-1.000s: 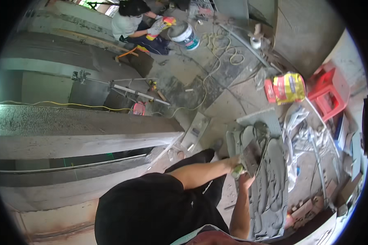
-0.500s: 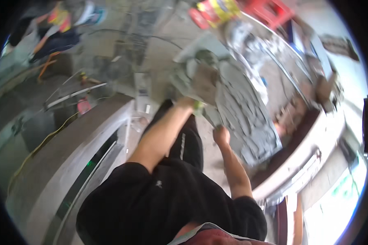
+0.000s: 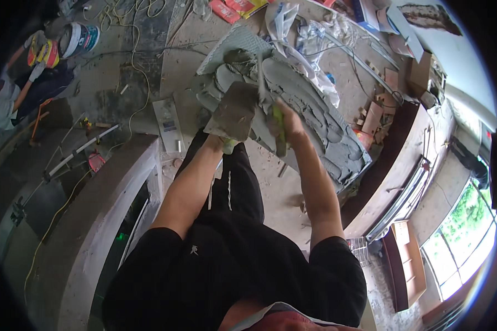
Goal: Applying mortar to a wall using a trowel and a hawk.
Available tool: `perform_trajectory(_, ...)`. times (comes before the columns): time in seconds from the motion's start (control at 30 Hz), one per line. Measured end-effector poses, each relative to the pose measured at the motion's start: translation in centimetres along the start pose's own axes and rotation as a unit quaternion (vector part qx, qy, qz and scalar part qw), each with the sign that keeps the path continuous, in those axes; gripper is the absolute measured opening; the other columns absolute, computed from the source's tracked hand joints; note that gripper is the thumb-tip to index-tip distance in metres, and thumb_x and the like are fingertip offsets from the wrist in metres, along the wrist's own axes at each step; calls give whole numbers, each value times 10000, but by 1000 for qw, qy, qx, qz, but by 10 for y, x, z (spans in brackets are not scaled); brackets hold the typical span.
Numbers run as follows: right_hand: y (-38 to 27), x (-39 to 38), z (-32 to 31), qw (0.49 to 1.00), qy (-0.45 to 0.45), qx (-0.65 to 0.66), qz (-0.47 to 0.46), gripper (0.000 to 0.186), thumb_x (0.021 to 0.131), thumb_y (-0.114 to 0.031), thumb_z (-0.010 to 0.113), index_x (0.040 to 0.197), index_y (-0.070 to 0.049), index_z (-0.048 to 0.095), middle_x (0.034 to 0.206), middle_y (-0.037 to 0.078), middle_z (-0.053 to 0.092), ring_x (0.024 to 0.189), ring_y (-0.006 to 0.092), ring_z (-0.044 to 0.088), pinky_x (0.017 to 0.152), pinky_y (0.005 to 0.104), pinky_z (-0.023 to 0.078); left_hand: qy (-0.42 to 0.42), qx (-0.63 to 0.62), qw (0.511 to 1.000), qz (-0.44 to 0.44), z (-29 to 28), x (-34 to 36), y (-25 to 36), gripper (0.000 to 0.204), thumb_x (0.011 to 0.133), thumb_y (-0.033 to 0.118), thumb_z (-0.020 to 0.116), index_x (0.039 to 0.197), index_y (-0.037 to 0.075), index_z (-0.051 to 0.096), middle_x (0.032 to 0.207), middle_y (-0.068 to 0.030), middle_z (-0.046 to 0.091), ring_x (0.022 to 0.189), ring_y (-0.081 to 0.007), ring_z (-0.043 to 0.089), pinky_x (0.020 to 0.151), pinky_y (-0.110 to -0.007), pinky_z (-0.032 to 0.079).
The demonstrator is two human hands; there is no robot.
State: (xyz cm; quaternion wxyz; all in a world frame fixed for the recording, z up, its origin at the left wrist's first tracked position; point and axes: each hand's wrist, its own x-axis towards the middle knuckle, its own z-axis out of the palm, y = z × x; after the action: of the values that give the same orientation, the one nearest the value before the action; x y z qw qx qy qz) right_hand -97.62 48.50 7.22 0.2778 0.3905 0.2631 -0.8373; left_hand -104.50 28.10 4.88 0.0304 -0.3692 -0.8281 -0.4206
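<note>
A large rectangular slab lies spread with grey mortar in ridges and swirls; its far corner shows a bare, textured surface. My left hand is closed round the yellow-green handle of a flat trowel, whose broad, mortar-smeared blade hangs over the slab's left edge. In my right hand is a second, green-handled trowel, held over the slab's middle. Its blade seems to be turned nearly edge-on, close beside the left trowel, and cannot be made out fully. A mound of mortar sits toward the slab's far end.
At the far left a gloved person handles a red-yellow bag beside a bucket. Crumpled plastic sheeting and cardboard pieces lie right of the slab. A yellow cord crosses the floor. A low ledge runs along my left.
My right hand has risen from the slab's near edge to over its middle. My left hand has drawn back leftward with its trowel. The whole view has shifted and become sharper.
</note>
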Motion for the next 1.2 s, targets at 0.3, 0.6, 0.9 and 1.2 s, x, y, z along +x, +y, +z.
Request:
perform_trajectory(0.3,45,-74,-25,983,63,-158,67,416,1003,-429,525,758,-93,539,616,33,497,441,134,402,396,304,336,112,-766,396,-493,-19,-34,0,420,962,234,497,1339,53,523,1325,-113,570,1174,-236,564,1001,-347,445)
perform_trajectory(0.6,47,-115,-35,830,146,-527,-104,243,949,-283,621,897,-48,595,666,29,535,527,170,488,469,298,400,147,-782,417,-439,-30,-46,-42,539,1021,384,466,1450,57,451,1382,-133,546,1202,-270,564,1056,-405,436)
perform_trajectory(0.9,60,-82,5,487,67,-768,-411,213,852,-133,668,1042,-68,600,846,95,627,602,302,605,549,382,493,148,-703,428,-549,-35,-69,-58,591,1023,488,437,1447,78,480,1408,-126,548,1236,-268,564,1073,-456,438)
perform_trajectory(1.2,30,62,-78,560,300,-743,-211,337,904,-380,570,1025,-66,596,873,208,678,709,461,618,611,536,484,151,-693,387,-589,0,-95,-82,447,1032,264,515,1455,122,490,1414,-120,550,1223,-226,566,1062,-383,430)
